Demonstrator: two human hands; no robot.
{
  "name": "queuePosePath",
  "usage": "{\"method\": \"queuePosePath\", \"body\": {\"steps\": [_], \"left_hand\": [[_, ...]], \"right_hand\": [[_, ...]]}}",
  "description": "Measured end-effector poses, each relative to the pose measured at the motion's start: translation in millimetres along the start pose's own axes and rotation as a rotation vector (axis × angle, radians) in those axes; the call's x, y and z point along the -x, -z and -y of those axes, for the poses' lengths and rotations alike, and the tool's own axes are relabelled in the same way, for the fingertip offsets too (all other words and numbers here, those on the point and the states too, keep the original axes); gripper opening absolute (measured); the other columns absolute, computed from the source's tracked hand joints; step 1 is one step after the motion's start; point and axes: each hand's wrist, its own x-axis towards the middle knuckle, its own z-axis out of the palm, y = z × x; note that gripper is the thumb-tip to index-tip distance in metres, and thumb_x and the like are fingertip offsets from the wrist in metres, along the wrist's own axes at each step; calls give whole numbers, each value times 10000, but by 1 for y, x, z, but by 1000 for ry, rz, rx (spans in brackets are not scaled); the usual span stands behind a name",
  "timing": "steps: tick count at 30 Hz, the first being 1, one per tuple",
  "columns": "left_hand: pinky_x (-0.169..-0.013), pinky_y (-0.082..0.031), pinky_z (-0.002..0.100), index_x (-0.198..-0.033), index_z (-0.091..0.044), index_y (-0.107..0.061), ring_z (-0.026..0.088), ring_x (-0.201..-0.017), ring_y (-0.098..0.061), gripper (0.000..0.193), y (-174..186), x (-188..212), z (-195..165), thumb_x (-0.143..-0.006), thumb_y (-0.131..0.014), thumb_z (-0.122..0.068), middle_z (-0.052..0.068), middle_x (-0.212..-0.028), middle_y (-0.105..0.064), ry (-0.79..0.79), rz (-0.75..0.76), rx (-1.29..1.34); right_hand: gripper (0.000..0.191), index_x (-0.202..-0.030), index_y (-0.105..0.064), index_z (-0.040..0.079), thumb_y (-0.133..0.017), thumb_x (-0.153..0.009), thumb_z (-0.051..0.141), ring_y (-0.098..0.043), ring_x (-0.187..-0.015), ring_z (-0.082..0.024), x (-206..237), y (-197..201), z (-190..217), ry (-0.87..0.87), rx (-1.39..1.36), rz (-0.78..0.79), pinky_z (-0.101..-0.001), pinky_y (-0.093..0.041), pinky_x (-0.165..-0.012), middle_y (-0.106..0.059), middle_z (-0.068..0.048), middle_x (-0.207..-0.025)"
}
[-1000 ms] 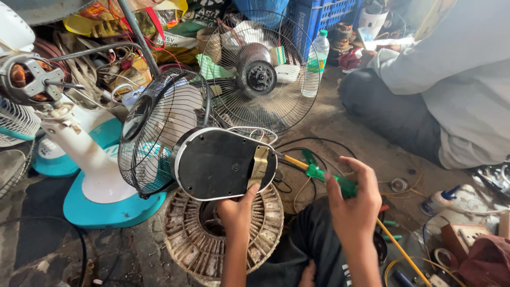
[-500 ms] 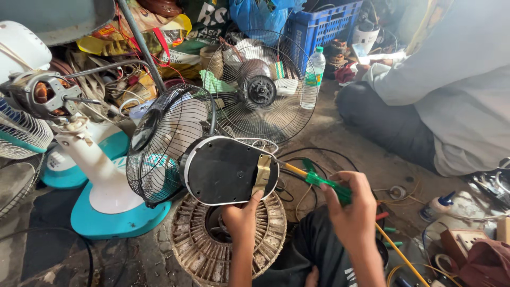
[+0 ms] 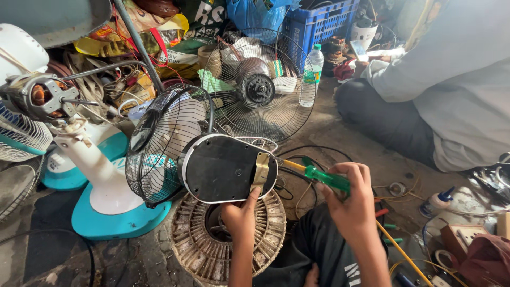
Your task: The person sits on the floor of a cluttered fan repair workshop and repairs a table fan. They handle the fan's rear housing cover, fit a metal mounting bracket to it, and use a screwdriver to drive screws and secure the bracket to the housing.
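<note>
Unmoved since earlier: black oval fan base (image 3: 223,167) (brass bracket) | green screwdriver (image 3: 325,178) gripped

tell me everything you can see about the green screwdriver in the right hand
The screwdriver has a translucent green plastic handle and a yellow section running toward its tip. It lies nearly level, pointing left, its tip at the right edge of the black fan base, by a brass-coloured bracket. The right hand is wrapped around the handle's rear, hiding that end. The left hand steadies the base from below. The tip itself is too small to tell.
</note>
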Motion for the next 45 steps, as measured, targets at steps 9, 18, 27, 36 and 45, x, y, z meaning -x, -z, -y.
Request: {"method": "queuePosePath", "body": {"steps": [9,18,27,36,45], "left_hand": [[-831,-585,305,-1197,75,-641,171,-943,-727,495,0,0,4,-815,-859,-151,124,-1106,-751,-27,7,-10],[-822,-592,317,-1222,65,-610,176,-950,-722,551,0,0,4,-799,-870,-173,119,-1130,-735,-65,-18,-6],[-860,-583,320,-1264,56,-570,180,-990,-711,595,0,1,2,-802,-871,-168,126,-1170,-714,-44,1,31],[-917,-563,339,-1277,39,-515,213,-1054,-693,668,0,-2,-5,-734,-887,-71,134,-1213,-688,35,20,40],[-963,-537,334,-1407,28,-385,218,-1135,-662,697,3,4,-17,-827,-772,8,167,-1302,-624,5,120,169]], "right_hand": [[364,-1143,-598,32,-776,-829,80,-670,-912,-261,-17,0,6,113,23,-4,-332,-538,-781,-646,-153,-1039],[465,-1242,-601,28,-796,-824,83,-653,-785,-164,-7,-2,-17,-204,-151,44,-289,-527,-703,-673,-101,-881],[466,-1168,-564,7,-837,-792,45,-657,-927,-241,-17,2,-5,23,-28,27,-339,-535,-796,-629,-127,-1070],[476,-1171,-539,20,-770,-756,62,-707,-979,-313,-38,14,22,24,43,186,-396,-549,-793,-659,-163,-1088],[404,-1196,-699,171,-747,-804,253,-632,-839,-344,-68,35,28,438,442,510,-431,-535,-747,-630,-122,-879]]}}
